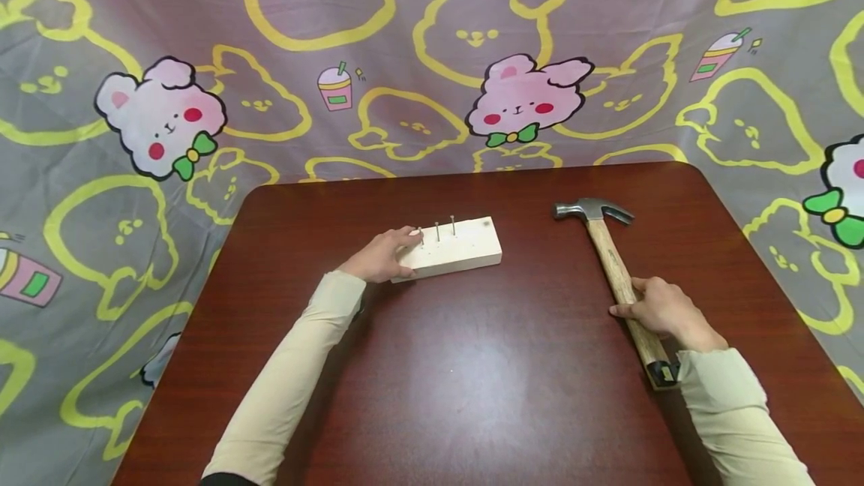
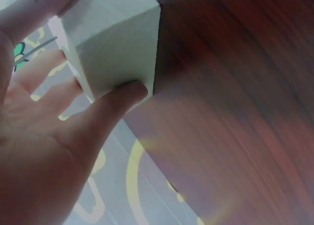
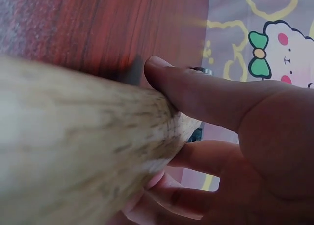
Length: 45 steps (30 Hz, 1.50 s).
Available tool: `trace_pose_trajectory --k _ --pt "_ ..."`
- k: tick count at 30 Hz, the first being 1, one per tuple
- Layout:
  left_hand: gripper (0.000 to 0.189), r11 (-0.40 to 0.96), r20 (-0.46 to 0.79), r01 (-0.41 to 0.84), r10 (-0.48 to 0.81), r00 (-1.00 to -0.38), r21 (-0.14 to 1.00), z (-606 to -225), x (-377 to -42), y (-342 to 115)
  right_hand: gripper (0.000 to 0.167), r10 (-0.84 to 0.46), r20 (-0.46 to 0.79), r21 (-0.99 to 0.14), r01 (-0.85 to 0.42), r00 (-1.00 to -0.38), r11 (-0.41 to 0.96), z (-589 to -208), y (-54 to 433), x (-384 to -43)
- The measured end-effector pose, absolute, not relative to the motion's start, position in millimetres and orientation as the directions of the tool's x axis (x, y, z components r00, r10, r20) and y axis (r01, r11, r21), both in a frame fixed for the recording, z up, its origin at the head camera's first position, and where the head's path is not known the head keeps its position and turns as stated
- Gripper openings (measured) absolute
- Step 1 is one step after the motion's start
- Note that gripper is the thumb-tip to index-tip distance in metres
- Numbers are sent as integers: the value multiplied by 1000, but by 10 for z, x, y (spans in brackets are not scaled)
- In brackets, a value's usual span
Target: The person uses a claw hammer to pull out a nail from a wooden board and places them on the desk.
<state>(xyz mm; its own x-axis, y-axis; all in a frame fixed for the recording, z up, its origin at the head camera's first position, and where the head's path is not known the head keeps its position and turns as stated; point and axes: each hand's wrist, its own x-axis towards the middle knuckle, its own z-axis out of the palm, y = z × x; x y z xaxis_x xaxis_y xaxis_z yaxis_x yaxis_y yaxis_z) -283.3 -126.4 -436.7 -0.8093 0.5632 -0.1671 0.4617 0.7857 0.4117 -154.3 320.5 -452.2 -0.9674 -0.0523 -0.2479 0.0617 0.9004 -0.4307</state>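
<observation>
A pale wooden block [image 1: 466,246] lies on the table with three nails [image 1: 437,232] standing up from its top, towards the left end. My left hand [image 1: 381,255] grips the block's left end, thumb on the near side and fingers over the top. In the left wrist view the thumb presses the face of the block [image 2: 117,58]. To the right lies a claw hammer [image 1: 610,261], its steel head pointing away. My right hand [image 1: 664,310] holds the wooden handle [image 3: 88,141] at its lower half, with thumb and fingers on opposite sides.
The dark red-brown table [image 1: 472,366] has rounded far corners. A grey cloth [image 1: 418,58] with yellow outlines and cartoon bears hangs behind it and along both sides. Between block and hammer there is a wide stretch of tabletop.
</observation>
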Motion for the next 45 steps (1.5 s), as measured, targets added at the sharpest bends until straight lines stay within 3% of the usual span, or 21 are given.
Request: trace_pose_trajectory --k 8,17,21,25,33,38,42,45 --pt "78 778 -153 484 578 -802 400 -4388 -2850 -1210 58 -46 -235 -431 62 -971 900 -4533 3209 -1524" --pt "79 784 -165 466 566 -807 409 -4411 -2841 -1220 74 -91 -233 -449 24 -968 893 -4511 3234 -1459" --pt "78 786 -163 464 563 -810 409 -4423 -2834 -1235 75 -89 -299 -464 63 -950 884 -4465 3279 -1376" --pt "78 785 -155 466 562 -812 408 -4415 -2834 -1236 67 -65 -350 -470 115 -934 875 -4478 3305 -1275" --pt "79 784 -152 469 564 -812 406 -4423 -2847 -1230 54 -56 -337 -470 116 -940 875 -4497 3314 -1222" --pt "79 790 -162 463 559 -813 402 -4409 -2835 -1222 53 -153 -444 -678 219 -883 702 -4487 3331 -1219" --pt "79 789 -159 469 563 -811 397 -4402 -2827 -1218 57 -246 -485 -839 368 -840 400 -4534 3279 -1195" --pt "79 788 -158 473 565 -810 394 -4399 -2826 -1215 45 -290 -490 -871 476 -822 122 -4591 3195 -1166"
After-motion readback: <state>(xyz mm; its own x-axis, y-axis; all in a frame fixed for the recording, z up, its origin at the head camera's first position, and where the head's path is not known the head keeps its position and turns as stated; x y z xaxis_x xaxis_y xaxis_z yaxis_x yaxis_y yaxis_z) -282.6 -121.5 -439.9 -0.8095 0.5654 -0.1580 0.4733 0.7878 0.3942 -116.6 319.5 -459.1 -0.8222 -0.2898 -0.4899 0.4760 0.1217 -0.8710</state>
